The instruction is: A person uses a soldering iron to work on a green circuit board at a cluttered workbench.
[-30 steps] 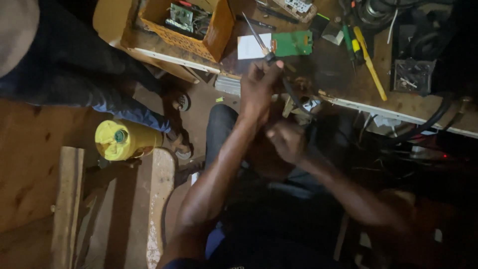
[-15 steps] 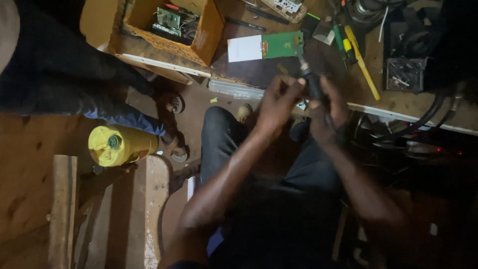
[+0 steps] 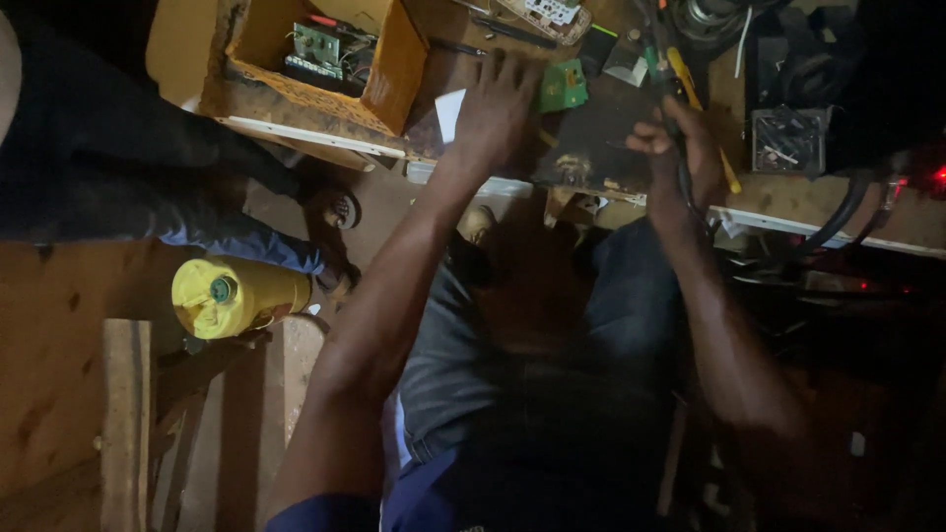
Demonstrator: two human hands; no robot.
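Observation:
My left hand [image 3: 498, 108] lies flat on the workbench, fingers spread, pressing on a white paper and the edge of a small green circuit board [image 3: 564, 87]. My right hand [image 3: 680, 148] is closed around a thin dark tool [image 3: 678, 118] with a cable running down from it, held over the dark bench top [image 3: 591, 148] just right of the board. Both forearms reach forward over my lap.
An orange box [image 3: 389, 84] with green boards inside stands at the bench's left end. A yellow-handled tool [image 3: 705, 113] and a grey metal part [image 3: 788, 143] lie to the right. Another person's legs [image 3: 148, 177] stand at left by a yellow container [image 3: 232, 296] and wooden bench planks.
Both hands rose from in front of my chest to the bench. The left hand let go and went flat on the paper and board; the right carried the tool to the right.

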